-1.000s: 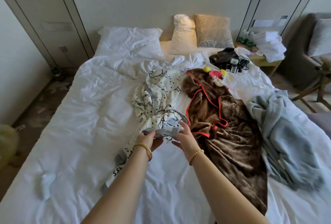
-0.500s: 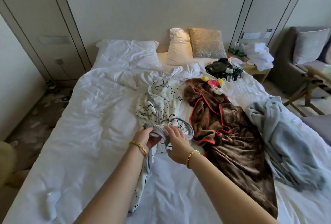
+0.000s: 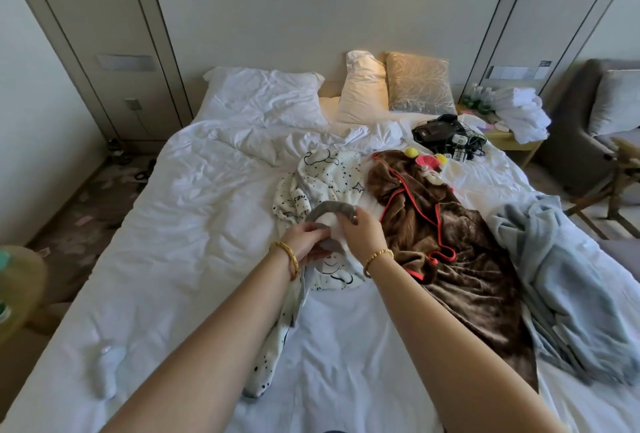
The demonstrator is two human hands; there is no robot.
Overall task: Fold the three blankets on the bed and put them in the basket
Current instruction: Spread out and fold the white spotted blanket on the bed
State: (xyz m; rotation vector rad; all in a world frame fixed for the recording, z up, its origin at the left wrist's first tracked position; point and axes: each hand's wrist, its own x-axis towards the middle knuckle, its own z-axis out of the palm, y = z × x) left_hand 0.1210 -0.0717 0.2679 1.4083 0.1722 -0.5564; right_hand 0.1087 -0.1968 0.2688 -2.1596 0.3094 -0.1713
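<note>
Hands have lifted the grey border of the spotted blanket [image 3: 322, 190] higher since a second ago: left hand [image 3: 306, 245] and right hand [image 3: 360, 235] both pinch it at frame centre. Folding has only begun; no basket is visible.

Both bare arms reach forward toward 12 o'clock, each wrist wearing a gold bracelet. The left hand [image 3: 304, 244] curls its fingers around grey fabric edging; the right hand [image 3: 360, 235], at its 3 o'clock, pinches the same edging, knuckles up.
</note>
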